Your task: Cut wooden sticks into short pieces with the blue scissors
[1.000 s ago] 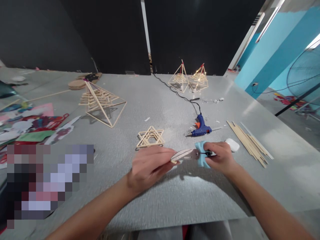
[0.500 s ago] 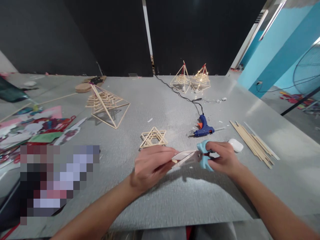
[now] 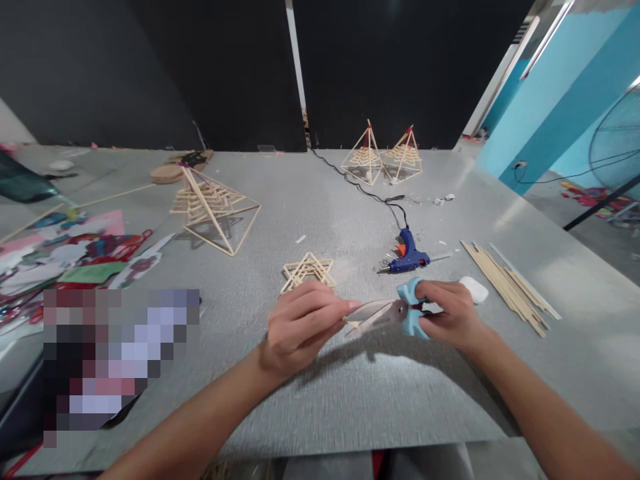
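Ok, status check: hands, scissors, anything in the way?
Right hand grips blue-handled scissors, blades open. Left hand pinches small stick piece at blades. Glue gun behind, apart.

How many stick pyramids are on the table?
3. One big pyramid lies tipped over at the left; two small pyramids stand side by side at the far edge. None seems hidden.

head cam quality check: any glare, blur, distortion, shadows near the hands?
Head view: wide-angle bend at the edges; soft glare on the grey textured table at right; pixelated block at lower left; a shadow under the left hand and right hand, which holds light-blue-handled scissors; these are fairly sharp.
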`<state>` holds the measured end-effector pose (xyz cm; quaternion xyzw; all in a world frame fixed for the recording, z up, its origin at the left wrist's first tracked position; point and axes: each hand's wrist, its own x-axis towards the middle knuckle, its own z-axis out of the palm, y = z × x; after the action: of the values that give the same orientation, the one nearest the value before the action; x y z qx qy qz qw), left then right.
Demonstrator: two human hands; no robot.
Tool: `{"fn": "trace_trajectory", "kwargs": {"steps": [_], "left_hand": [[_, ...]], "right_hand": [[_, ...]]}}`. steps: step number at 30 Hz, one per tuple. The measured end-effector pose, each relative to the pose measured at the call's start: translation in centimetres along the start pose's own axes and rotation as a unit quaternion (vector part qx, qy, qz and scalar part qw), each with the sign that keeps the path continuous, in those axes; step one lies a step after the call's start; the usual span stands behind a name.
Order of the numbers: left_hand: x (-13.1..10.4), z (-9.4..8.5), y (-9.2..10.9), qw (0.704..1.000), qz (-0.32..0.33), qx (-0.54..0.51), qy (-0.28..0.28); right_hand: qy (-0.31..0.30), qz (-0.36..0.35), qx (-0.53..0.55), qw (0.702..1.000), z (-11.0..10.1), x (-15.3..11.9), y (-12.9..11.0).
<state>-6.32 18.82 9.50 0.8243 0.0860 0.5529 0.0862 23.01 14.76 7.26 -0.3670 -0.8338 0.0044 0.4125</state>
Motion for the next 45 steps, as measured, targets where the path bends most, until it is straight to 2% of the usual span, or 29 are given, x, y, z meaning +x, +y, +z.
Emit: {"fn": "trace_trajectory", "kwargs": {"steps": [18, 33, 40, 45], "left_hand": [[-0.66, 0.16, -0.28, 1.000, 0.000, 0.000, -0.002], [-0.19, -0.05, -0.11, 1.000, 0.001, 0.012, -0.016], [-0.51, 0.21, -0.35, 0.999, 0.027, 0.001, -0.031], [-0.63, 0.28, -0.34, 0.997, 0.047, 0.023, -0.064]], "right_hand": [[0.014, -0.011, -0.019, 1.000, -0.15, -0.09, 0.29], [0.019, 0.000, -0.040, 0.999, -0.85, 0.60, -0.35], [0.022, 0.002, -0.045, 0.999, -0.78, 0.42, -0.14], [0.016, 0.013, -0.050, 0.999, -0.51, 0.14, 0.23]]}}
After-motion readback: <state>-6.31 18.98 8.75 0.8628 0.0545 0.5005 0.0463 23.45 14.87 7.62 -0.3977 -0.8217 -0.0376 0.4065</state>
